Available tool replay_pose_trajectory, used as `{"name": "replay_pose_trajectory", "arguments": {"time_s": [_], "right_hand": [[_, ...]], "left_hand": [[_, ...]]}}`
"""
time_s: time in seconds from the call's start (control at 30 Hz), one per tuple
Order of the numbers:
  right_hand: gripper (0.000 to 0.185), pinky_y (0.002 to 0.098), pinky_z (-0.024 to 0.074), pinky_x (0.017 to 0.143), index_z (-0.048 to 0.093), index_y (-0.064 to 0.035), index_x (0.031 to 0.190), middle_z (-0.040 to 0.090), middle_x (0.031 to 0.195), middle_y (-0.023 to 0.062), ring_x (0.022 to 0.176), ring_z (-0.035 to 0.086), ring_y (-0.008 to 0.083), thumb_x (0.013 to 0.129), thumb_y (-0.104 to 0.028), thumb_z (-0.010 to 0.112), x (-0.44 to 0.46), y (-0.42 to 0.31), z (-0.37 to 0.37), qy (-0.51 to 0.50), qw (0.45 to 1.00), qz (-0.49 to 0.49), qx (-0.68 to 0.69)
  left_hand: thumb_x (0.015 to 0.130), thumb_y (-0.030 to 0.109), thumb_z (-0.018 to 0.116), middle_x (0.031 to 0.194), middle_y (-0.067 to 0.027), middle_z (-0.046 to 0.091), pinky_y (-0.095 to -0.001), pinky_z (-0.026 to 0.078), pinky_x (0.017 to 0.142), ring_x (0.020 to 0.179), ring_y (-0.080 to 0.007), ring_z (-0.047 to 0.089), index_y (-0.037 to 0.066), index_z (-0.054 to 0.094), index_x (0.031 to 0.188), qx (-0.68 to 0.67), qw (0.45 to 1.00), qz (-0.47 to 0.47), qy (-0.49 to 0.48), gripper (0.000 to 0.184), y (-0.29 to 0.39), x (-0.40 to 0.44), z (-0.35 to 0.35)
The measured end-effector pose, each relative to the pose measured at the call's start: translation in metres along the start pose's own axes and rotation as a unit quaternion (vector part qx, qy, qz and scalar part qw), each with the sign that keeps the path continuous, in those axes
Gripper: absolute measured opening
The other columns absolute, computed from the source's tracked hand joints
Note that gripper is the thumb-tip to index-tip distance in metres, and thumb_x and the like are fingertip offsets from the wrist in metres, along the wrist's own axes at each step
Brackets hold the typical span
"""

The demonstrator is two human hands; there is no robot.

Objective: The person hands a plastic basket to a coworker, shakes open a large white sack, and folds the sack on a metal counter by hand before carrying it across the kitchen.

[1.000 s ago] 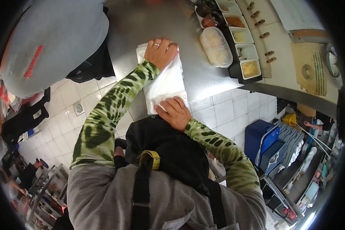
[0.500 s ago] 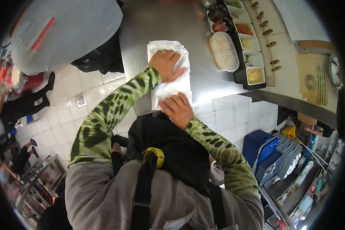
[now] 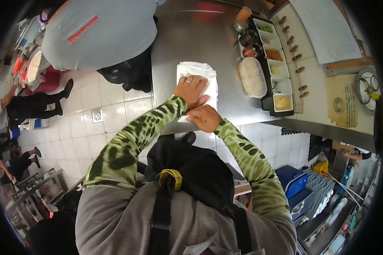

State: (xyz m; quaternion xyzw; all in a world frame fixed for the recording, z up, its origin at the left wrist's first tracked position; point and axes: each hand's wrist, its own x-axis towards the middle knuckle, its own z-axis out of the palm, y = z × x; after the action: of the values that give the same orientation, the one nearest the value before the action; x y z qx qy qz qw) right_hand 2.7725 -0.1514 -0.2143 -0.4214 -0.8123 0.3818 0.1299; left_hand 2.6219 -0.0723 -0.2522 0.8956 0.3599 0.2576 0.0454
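A folded white cloth (image 3: 196,68) lies near the front edge of the steel counter (image 3: 170,38). My left hand (image 3: 191,90) rests flat on top of it, fingers stretched out, with a ring on one finger. At the cloth's near end, my right hand (image 3: 205,118) has its fingers curled over the fold, close below the left hand. Part of the cloth is hidden beneath both hands. Green patterned sleeves cover both forearms.
To the right stand a clear lidded container (image 3: 252,77) and a black rack of white ingredient tubs (image 3: 282,102). A person in a grey shirt (image 3: 102,34) stands at the left of the counter. A blue bin (image 3: 291,182) is on the tiled floor (image 3: 110,114).
My left hand has moved back toward me over the cloth, and the two hands are now almost touching. My right hand has turned and curled at the near end. The view has shifted.
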Motion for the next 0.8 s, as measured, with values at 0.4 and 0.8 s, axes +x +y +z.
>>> {"name": "replay_pose_trajectory", "arguments": {"time_s": [0.4, 0.8], "right_hand": [[0.029, 0.0382, 0.0517, 0.072, 0.072, -0.0048, 0.094, 0.070, 0.082, 0.0121, 0.078, 0.067, 0.0263, 0.088, -0.033, 0.067, 0.040, 0.006, -0.016, -0.140, 0.970, 0.189, 0.066], [0.012, 0.0406, 0.0503, 0.080, 0.065, -0.0109, 0.095, 0.059, 0.101, 0.0084, 0.097, 0.061, 0.0295, 0.089, -0.022, 0.067, 0.013, -0.012, -0.011, 0.070, 0.995, -0.049, -0.055]], "left_hand": [[0.092, 0.028, 0.063, 0.103, -0.0124, 0.067, -0.0440, 0.046, 0.088, 0.099, -0.0304, 0.062, 0.007, 0.065, 0.108, -0.184, 0.983, 0.008, -0.006, 0.026, -0.033, -0.009, 0.003], [0.085, 0.055, 0.063, 0.100, -0.0133, 0.059, -0.0496, 0.049, 0.081, 0.097, -0.0323, 0.062, 0.019, 0.066, 0.113, -0.044, 0.997, -0.004, -0.063, 0.046, -0.023, 0.032, 0.000]]}}
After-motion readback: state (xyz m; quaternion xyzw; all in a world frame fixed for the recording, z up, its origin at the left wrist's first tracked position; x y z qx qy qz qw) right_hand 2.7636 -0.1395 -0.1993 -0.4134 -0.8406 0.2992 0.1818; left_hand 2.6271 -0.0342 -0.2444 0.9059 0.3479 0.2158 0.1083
